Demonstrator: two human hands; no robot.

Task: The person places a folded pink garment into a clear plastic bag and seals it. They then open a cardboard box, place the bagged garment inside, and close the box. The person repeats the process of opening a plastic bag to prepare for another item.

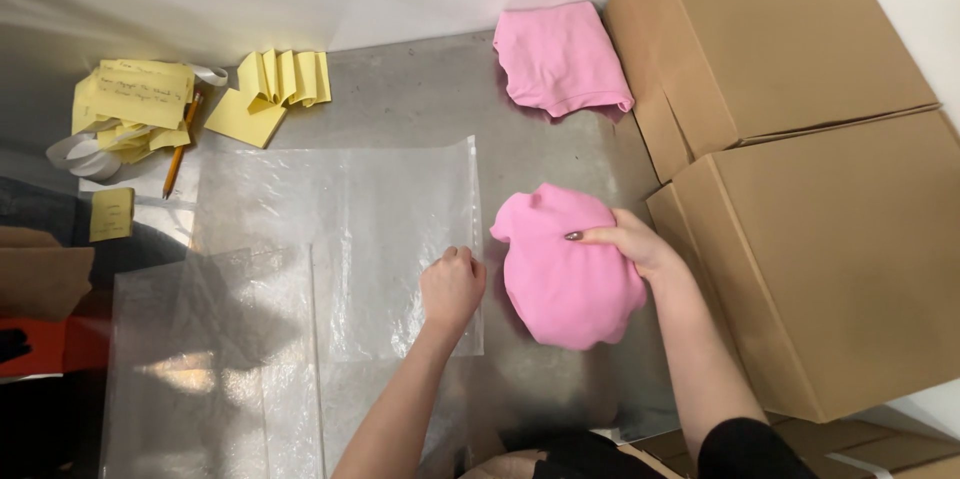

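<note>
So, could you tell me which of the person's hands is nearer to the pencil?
Left. The left hand rests on the clear plastic bag, across it from the pencil. The right hand lies farther away, on the folded pink garment.

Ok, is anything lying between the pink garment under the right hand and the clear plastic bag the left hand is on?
Nothing visible: only bare metal table separates the pink garment, under the right hand, from the clear plastic bag at the left hand.
</note>
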